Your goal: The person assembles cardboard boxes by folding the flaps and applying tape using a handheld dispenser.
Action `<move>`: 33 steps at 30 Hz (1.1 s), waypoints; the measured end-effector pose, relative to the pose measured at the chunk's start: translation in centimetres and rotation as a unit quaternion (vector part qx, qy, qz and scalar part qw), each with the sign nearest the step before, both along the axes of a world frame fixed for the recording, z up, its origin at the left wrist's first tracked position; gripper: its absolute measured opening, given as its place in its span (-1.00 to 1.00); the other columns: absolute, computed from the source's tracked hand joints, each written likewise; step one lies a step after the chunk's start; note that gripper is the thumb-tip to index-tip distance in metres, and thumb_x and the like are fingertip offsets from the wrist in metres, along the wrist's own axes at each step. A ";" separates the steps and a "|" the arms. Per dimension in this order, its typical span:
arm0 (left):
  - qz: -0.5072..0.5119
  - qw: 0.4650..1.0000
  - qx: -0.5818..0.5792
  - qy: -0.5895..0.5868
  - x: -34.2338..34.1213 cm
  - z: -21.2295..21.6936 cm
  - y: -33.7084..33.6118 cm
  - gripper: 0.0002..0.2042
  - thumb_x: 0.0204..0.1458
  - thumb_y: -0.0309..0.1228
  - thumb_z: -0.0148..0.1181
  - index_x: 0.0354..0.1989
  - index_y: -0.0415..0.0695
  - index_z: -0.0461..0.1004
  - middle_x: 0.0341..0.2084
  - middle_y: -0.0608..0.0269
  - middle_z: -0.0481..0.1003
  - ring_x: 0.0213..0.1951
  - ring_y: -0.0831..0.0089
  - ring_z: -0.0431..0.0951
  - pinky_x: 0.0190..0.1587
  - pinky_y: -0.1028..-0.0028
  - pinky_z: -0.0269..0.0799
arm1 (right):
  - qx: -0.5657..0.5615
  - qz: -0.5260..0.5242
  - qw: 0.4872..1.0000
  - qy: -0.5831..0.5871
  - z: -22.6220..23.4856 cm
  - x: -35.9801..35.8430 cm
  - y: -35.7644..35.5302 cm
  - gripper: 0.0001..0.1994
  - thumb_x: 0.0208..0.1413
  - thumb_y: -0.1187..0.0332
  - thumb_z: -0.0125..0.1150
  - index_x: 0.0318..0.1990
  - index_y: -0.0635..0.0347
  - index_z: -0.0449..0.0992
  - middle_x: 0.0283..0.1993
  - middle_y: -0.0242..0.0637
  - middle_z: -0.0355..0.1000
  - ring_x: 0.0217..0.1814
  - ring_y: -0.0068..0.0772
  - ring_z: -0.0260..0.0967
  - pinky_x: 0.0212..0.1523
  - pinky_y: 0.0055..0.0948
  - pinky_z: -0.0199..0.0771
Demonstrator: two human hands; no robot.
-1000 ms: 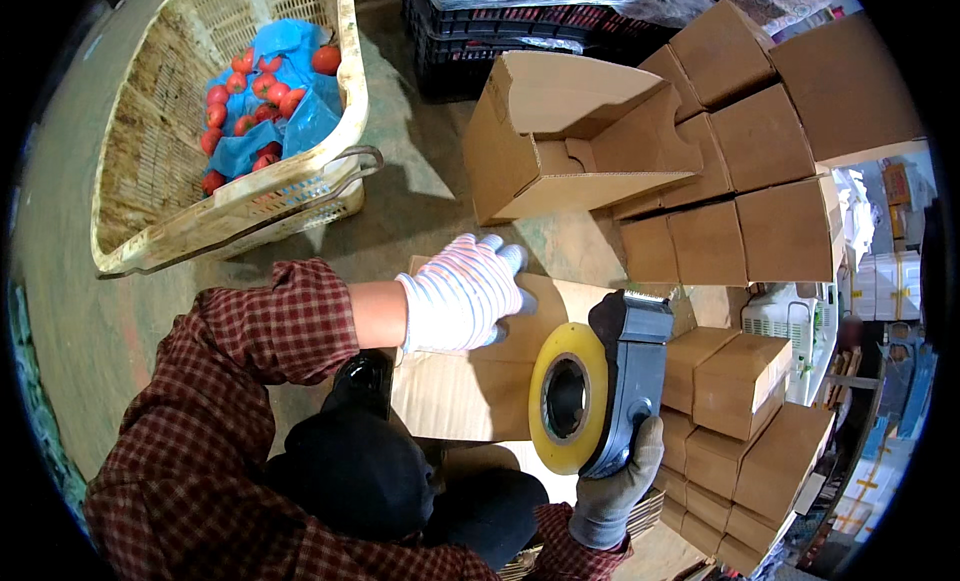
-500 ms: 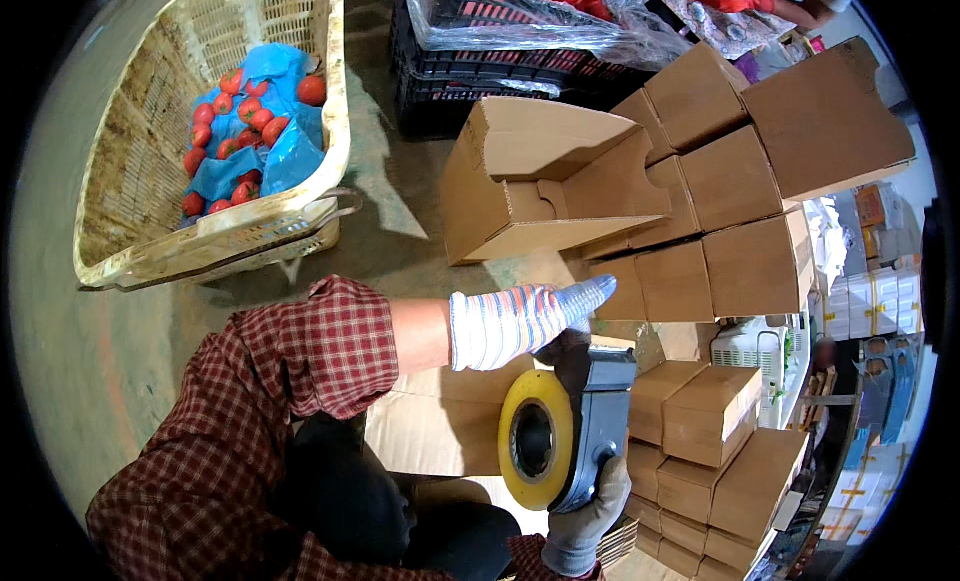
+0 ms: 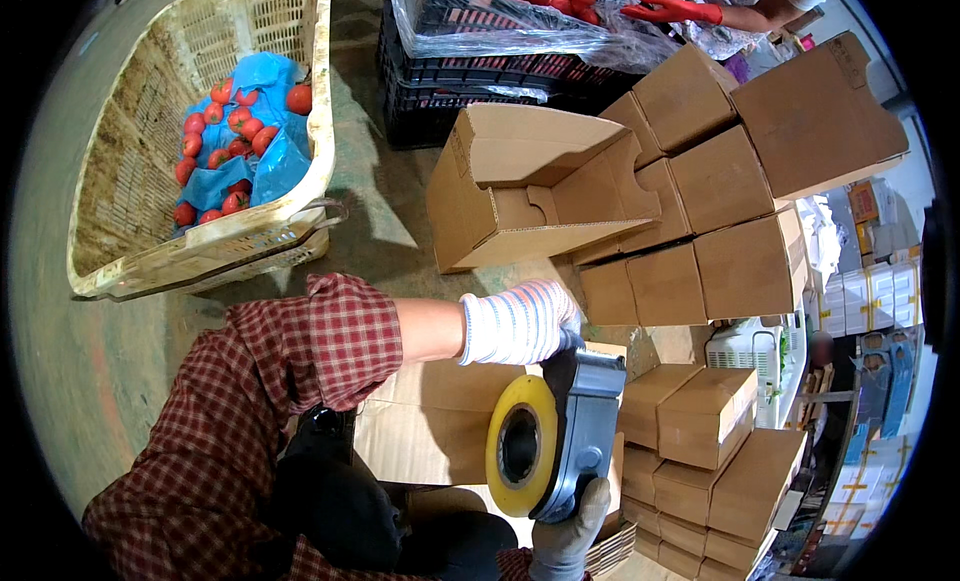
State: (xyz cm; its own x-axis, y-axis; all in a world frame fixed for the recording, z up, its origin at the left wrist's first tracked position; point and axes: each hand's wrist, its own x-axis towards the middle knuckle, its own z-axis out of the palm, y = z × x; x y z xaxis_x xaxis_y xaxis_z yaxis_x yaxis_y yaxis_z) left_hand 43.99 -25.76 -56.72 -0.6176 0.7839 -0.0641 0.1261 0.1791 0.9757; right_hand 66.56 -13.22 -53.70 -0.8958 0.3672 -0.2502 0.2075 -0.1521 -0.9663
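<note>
A grey and black tape dispenser (image 3: 590, 401) carrying a wide roll of yellow tape (image 3: 500, 421) is held in front of me, above flat cardboard (image 3: 440, 411). My left hand (image 3: 520, 321), in a white glove with blue and orange stripes, curls over the far end of the dispenser. Its fingertips are partly hidden there. At the near end, my right hand (image 3: 575, 531), in a greyish glove, wraps round the dispenser. Beyond the left hand stands an open-topped cardboard box (image 3: 480, 231) with nothing visible inside.
A dirty cream crate (image 3: 320, 151) holds tomatoes (image 3: 240, 121) on blue plastic. Black crates (image 3: 420, 111) lined with clear film stand at the back. Closed cardboard boxes (image 3: 720, 181) are stacked to the right, with more boxes (image 3: 700, 411) nearer. Another person's red-gloved hand (image 3: 670, 8) reaches over tomatoes.
My left hand's fingers, stretched out before, have curled down onto the dispenser's far end. The dispenser has shifted slightly left. The other person's red glove has moved left over the tomatoes.
</note>
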 end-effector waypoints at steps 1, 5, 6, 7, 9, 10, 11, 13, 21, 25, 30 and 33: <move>0.010 0.999 -0.012 0.042 -0.1 -0.1 0.3 -0.87 -0.09 -0.58 0.10 -0.45 -0.18 0.60 -0.60 0.22 0.56 -0.59 0.55 0.46 -0.54 0.51 0.36 | -0.014 0.002 1.000 0.004 -0.2 0.3 0.1 -0.43 0.21 -0.05 -0.10 0.18 0.22 0.24 0.08 -0.20 0.33 0.09 -0.36 0.34 0.09 -0.36 0.38; 0.032 0.999 0.021 0.021 -0.6 -2.3 1.5 -0.90 -0.04 -0.51 0.14 -0.47 -0.19 0.59 -0.62 0.20 0.55 -0.58 0.53 0.46 -0.51 0.49 0.38 | -0.017 -0.014 1.000 0.000 -1.3 1.0 0.1 -0.41 0.19 -0.07 -0.07 0.23 0.15 0.19 0.15 -0.23 0.29 0.16 -0.31 0.28 0.16 -0.31 0.32; 0.039 0.999 0.013 0.007 -0.8 -2.3 1.6 -0.91 -0.03 -0.50 0.15 -0.46 -0.19 0.59 -0.62 0.22 0.54 -0.57 0.55 0.47 -0.49 0.49 0.38 | -0.007 -0.011 1.000 0.000 -1.4 1.2 0.1 -0.40 0.18 -0.07 -0.07 0.22 0.17 0.19 0.15 -0.22 0.29 0.16 -0.31 0.28 0.17 -0.31 0.31; 0.047 0.999 0.005 -0.007 -1.3 -2.2 1.5 -0.91 -0.02 -0.49 0.16 -0.46 -0.19 0.59 -0.62 0.23 0.54 -0.56 0.56 0.47 -0.48 0.49 0.39 | 0.002 -0.008 1.000 0.000 -1.5 1.5 0.0 -0.40 0.18 -0.07 -0.07 0.22 0.18 0.19 0.15 -0.21 0.28 0.16 -0.30 0.28 0.17 -0.31 0.31; 0.059 0.998 -0.007 -0.036 -2.1 -2.0 1.7 -0.91 0.00 -0.47 0.18 -0.45 -0.19 0.59 -0.62 0.26 0.54 -0.54 0.59 0.47 -0.45 0.49 0.40 | 0.009 -0.036 0.999 0.008 -1.8 2.4 -0.1 -0.39 0.18 -0.07 -0.09 0.21 0.21 0.19 0.15 -0.18 0.28 0.16 -0.30 0.29 0.17 -0.30 0.32; 0.078 0.995 -0.013 -0.067 -2.5 -2.7 2.1 -0.89 0.00 -0.45 0.18 -0.49 -0.19 0.58 -0.64 0.25 0.52 -0.55 0.56 0.47 -0.43 0.50 0.40 | 0.005 -0.065 0.998 0.018 -2.4 3.1 0.0 -0.39 0.18 -0.07 -0.09 0.21 0.23 0.19 0.15 -0.16 0.28 0.16 -0.29 0.29 0.15 -0.29 0.33; 0.102 0.977 -0.049 0.179 -4.2 -4.3 1.8 -0.82 0.02 -0.39 0.17 -0.55 -0.19 0.54 -0.69 0.28 0.49 -0.59 0.54 0.43 -0.46 0.47 0.39 | -0.003 -0.090 0.995 0.031 -2.6 3.4 -0.1 -0.39 0.18 -0.07 -0.10 0.20 0.24 0.19 0.15 -0.13 0.28 0.16 -0.29 0.29 0.14 -0.28 0.35; 0.236 0.967 -0.091 -0.036 -9.2 -4.6 0.0 -0.79 0.03 -0.36 0.14 -0.59 -0.16 0.53 -0.73 0.29 0.45 -0.63 0.51 0.40 -0.51 0.44 0.37 | 0.044 -0.071 0.995 0.062 -1.9 5.0 -0.4 -0.40 0.17 -0.02 -0.08 0.23 0.22 0.15 0.18 -0.04 0.22 0.20 -0.13 0.24 0.05 -0.16 0.44; 0.159 0.986 -0.038 0.034 -2.3 -5.6 2.2 -0.80 0.08 -0.34 0.07 -0.43 -0.24 0.47 -0.52 0.08 0.50 -0.50 0.31 0.48 -0.39 0.34 0.41 | 0.213 -0.072 0.974 -0.017 -2.3 7.4 0.5 -0.52 0.24 0.08 -0.18 -0.01 0.41 0.32 -0.16 -0.10 0.30 -0.20 -0.27 0.26 -0.18 -0.29 0.30; 0.067 0.927 -0.160 0.332 2.0 -5.9 0.7 -0.89 -0.05 -0.46 0.06 -0.35 -0.19 0.42 -0.44 -0.10 0.46 -0.39 0.05 0.48 -0.35 0.20 0.40 | 0.265 -0.141 0.951 0.075 -6.4 8.7 1.2 -0.47 0.21 0.03 -0.12 0.21 0.18 0.14 0.15 -0.08 0.16 0.12 -0.13 0.23 0.05 -0.19 0.37; 0.153 0.946 -0.091 0.272 1.8 -7.4 1.0 -0.85 -0.16 -0.59 0.12 -0.36 -0.18 0.44 -0.53 -0.04 0.48 -0.42 0.00 0.49 -0.37 0.25 0.41 | 0.550 -0.047 0.822 0.141 -5.6 4.1 1.2 -0.46 0.23 0.02 -0.18 0.29 0.07 0.06 0.25 -0.15 0.09 0.24 -0.16 0.19 0.18 -0.19 0.33; 0.199 0.949 -0.084 0.228 1.9 -8.2 1.1 -0.89 -0.09 -0.55 0.14 -0.34 -0.19 0.47 -0.50 0.03 0.51 -0.42 0.16 0.52 -0.34 0.33 0.43 | 0.497 -0.065 0.858 0.110 -5.9 2.2 1.3 -0.41 0.23 -0.09 -0.32 0.25 0.13 0.11 0.17 -0.14 0.22 0.21 -0.30 0.23 0.16 -0.26 0.35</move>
State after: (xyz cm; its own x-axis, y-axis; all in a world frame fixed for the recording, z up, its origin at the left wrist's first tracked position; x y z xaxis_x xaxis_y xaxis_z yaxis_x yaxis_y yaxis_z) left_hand 45.86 -24.65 -64.87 -0.8565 0.4847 0.1772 0.4176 0.4492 0.7898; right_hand 68.78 -11.96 -59.60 -0.8171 0.4015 0.4137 0.0477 0.7622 -0.6455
